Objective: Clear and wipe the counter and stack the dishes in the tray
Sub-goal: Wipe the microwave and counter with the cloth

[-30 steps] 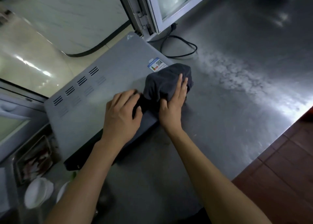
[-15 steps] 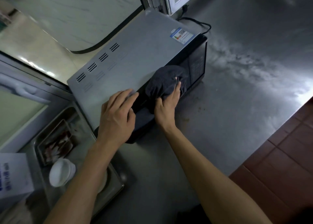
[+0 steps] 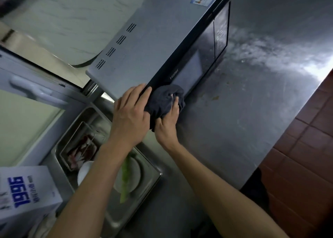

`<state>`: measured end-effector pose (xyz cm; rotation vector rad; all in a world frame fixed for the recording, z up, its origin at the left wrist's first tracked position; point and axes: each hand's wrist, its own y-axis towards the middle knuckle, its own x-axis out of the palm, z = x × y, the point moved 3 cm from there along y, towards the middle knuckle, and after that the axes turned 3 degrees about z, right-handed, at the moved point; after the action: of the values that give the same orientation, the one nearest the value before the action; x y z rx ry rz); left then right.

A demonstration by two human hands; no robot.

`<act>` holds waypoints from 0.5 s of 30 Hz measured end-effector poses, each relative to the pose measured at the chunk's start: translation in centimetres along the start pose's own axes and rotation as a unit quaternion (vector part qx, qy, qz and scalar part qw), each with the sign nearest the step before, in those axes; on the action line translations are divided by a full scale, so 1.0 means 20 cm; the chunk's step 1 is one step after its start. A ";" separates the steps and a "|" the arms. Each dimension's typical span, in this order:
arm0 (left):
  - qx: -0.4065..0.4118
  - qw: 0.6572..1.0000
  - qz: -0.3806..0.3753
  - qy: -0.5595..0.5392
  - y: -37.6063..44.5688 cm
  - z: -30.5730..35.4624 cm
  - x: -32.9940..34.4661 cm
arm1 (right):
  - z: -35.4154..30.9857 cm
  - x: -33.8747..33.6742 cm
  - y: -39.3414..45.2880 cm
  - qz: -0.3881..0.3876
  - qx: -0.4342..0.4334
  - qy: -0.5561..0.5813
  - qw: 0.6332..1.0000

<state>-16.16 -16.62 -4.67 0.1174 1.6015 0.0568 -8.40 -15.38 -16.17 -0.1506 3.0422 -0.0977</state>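
Note:
A grey microwave [image 3: 162, 34] with a black glass door stands on the steel counter [image 3: 252, 111]. My right hand [image 3: 168, 124] presses a dark grey cloth [image 3: 163, 101] against the lower left part of the door, fingers partly wrapped in the cloth. My left hand [image 3: 132, 111] rests flat on the microwave's top front corner, just left of the cloth. A steel tray [image 3: 147, 185] at lower left holds a white plate [image 3: 135, 173] with a green vegetable strip [image 3: 125, 180], a small white bowl [image 3: 83, 171] and a glass dish [image 3: 81, 147] with food scraps.
A white box [image 3: 25, 189] with blue print sits at the bottom left. Smears and small crumbs [image 3: 215, 98] mark the counter right of the microwave. The counter's edge runs along the right, with red floor tiles [image 3: 306, 138] beyond. A window frame [image 3: 36, 90] stands at left.
My right hand has moved the cloth from the microwave's top down onto its door front. My view has shifted, bringing the tray and the box into sight.

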 end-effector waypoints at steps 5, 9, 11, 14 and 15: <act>0.014 1.000 -0.003 0.009 0.10 0.05 0.01 | 0.13 -0.04 0.14 0.009 0.046 0.013 0.999; 0.038 0.999 -0.006 0.028 0.22 0.16 0.04 | 0.20 -0.14 0.29 -0.002 0.079 0.016 0.997; 0.037 0.999 -0.005 0.035 0.29 0.21 0.05 | 0.22 -0.20 0.37 -0.007 0.069 0.011 0.998; 0.037 0.998 -0.013 0.046 0.40 0.28 0.07 | 0.24 -0.30 0.50 -0.009 0.062 0.012 0.998; 0.038 0.998 -0.015 0.048 0.44 0.30 0.08 | 0.23 -0.34 0.55 -0.008 0.056 0.012 0.998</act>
<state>-9.77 -7.90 -5.48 0.1521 1.7018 -0.0210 -2.23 -4.13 -20.89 -0.1653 3.0502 -0.2724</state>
